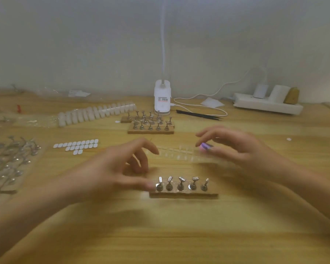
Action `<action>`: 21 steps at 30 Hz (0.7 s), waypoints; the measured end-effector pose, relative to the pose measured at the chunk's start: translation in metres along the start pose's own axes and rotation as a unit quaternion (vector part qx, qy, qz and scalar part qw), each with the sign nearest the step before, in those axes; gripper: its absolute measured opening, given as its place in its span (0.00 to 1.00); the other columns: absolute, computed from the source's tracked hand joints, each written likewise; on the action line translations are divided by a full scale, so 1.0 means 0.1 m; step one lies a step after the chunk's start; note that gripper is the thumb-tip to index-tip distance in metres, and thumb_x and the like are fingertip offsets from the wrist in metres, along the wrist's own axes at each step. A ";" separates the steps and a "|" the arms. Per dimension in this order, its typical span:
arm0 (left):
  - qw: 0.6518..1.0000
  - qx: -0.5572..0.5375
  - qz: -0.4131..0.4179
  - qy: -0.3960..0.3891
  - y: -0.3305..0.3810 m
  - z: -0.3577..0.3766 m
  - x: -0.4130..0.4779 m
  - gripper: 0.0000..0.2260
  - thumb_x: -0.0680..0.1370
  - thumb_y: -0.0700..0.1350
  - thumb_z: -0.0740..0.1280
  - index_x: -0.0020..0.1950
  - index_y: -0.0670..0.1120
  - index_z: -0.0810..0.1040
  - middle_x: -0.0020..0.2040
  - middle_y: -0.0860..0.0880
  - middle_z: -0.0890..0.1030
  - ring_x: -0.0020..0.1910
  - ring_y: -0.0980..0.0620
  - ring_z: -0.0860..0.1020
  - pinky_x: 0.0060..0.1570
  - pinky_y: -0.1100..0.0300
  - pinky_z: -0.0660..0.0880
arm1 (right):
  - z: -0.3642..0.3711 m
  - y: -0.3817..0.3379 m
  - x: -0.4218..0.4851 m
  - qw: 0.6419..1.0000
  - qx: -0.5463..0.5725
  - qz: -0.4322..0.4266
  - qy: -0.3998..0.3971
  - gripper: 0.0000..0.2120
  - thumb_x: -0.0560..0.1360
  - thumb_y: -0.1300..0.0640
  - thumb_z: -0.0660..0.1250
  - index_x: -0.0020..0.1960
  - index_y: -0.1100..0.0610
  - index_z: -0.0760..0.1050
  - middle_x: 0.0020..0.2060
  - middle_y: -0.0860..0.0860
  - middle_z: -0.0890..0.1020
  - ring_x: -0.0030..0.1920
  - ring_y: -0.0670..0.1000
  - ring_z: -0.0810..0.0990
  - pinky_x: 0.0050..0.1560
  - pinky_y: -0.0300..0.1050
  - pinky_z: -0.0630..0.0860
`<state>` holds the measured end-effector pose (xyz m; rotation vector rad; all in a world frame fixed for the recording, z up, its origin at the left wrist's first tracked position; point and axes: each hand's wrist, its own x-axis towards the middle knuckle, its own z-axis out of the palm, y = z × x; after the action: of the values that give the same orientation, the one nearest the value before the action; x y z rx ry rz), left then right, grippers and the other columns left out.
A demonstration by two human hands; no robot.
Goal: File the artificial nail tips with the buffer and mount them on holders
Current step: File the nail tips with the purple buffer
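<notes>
Surface (160, 235): wooden, carrying the holder strip (183, 195), five metal holders (181, 184) upright.
Left hand (118, 172): at the strip's left end, thumb touching it; grip blurred, cannot tell.
Right hand (236, 147): behind the strip's right end, grip pinching the purple buffer (205, 146).
Nail tips (179, 156): clear row just behind the strip, between hands.

Two hands on show, left hand (112, 168) and right hand (234, 147). Five holders (181, 184) on the near strip (183, 195), count them, five! Two more loaded back strips (151, 130). One buffer (205, 146), one tweezers (198, 114), one power strip (267, 105). The loose holders (11, 155) at left are too blurred to count.
</notes>
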<state>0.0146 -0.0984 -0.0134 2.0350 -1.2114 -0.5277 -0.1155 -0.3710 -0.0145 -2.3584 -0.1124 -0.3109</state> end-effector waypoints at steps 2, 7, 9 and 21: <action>0.998 -0.024 -0.014 0.059 -0.02 -0.09 0.11 0.21 0.60 0.67 0.69 0.50 0.64 0.77 0.44 0.58 0.81 0.44 0.59 0.81 0.39 0.70 0.72 | -0.16 -0.03 0.00 1.000 -0.021 0.004 0.008 0.13 0.72 0.42 0.68 0.51 0.46 0.84 0.50 0.43 0.82 0.53 0.47 0.82 0.54 0.42 0.78; 0.986 0.113 0.060 0.109 0.03 -0.06 0.51 0.06 0.73 0.50 0.74 0.48 0.55 0.81 0.49 0.59 0.78 0.48 0.61 0.76 0.44 0.75 0.68 | -0.40 0.02 -0.13 0.987 -0.126 0.014 -0.095 0.09 0.70 0.42 0.70 0.49 0.41 0.83 0.45 0.42 0.81 0.49 0.47 0.80 0.46 0.42 0.76; 0.980 0.161 0.086 0.082 0.01 0.00 0.63 0.11 0.73 0.47 0.75 0.55 0.52 0.81 0.54 0.56 0.76 0.54 0.57 0.74 0.55 0.69 0.68 | -0.40 0.07 -0.17 0.977 -0.176 0.014 -0.122 0.06 0.72 0.46 0.72 0.50 0.40 0.81 0.46 0.40 0.79 0.51 0.45 0.78 0.45 0.40 0.75; 0.982 0.130 0.052 0.128 -0.17 0.12 0.56 0.09 0.73 0.49 0.75 0.49 0.51 0.79 0.49 0.53 0.76 0.46 0.63 0.72 0.46 0.74 0.67 | -0.39 0.03 -0.14 0.956 -0.232 -0.001 -0.182 0.11 0.70 0.35 0.67 0.48 0.39 0.77 0.46 0.37 0.78 0.51 0.43 0.76 0.45 0.31 0.69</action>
<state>0.0435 -0.1463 -0.0333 2.1603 -1.2705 -0.0530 -0.1365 -0.3999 0.0074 -2.8615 -0.2394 0.1179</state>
